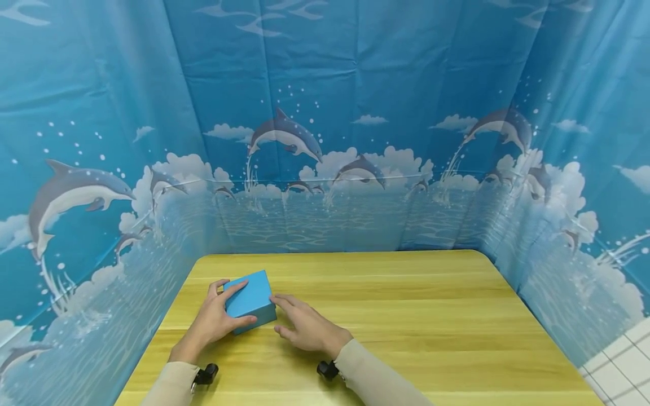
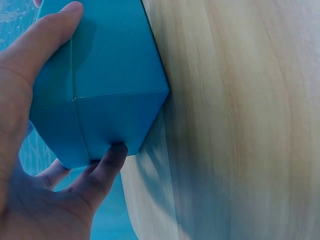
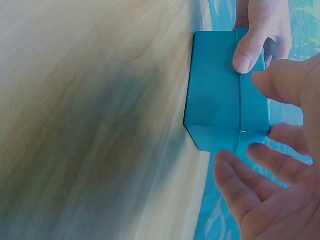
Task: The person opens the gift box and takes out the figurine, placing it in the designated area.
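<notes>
Dolphin curtain (image 1: 325, 141), wooden table (image 1: 406, 316), left hand (image 1: 215, 321) gripping blue box (image 1: 250, 298)

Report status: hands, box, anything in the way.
Left hand grips the blue box on the table. Right hand open, fingers beside the box. Nothing else near it.

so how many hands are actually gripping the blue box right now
1. The left hand grips the blue box on the wooden table, thumb on its near side and fingers on top. The right hand lies open beside it, fingertips at its corner, not gripping.
</notes>
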{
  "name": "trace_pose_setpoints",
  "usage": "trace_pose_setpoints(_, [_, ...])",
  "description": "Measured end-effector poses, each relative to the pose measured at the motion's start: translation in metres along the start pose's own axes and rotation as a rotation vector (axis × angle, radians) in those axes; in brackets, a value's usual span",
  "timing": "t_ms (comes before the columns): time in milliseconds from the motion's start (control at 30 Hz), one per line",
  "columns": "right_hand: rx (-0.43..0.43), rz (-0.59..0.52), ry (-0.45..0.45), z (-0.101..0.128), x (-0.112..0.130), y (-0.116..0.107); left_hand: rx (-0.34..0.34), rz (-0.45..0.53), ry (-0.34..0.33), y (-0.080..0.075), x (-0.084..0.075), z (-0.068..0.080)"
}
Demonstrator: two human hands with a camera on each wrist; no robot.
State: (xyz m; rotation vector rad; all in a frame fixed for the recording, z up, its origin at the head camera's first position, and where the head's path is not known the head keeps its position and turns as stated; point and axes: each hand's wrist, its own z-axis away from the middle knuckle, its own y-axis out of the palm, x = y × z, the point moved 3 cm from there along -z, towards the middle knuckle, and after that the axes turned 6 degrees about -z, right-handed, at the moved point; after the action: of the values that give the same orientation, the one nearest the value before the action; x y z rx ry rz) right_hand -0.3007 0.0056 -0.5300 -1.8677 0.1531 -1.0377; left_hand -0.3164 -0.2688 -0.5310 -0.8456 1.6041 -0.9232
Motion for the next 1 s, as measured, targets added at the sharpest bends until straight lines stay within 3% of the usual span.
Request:
trace_pose_setpoints(600, [-0.006, 0.014, -0.025, 0.004, 0.000, -0.005, -0.012, 0.011, -0.001, 0.009, -0.007, 0.004])
trace_pose_setpoints(1000, [-0.014, -0.016, -0.002, 0.016, -0.001, -0.012, -0.008, 0.023, 0.002, 0.016, -0.022, 0.005])
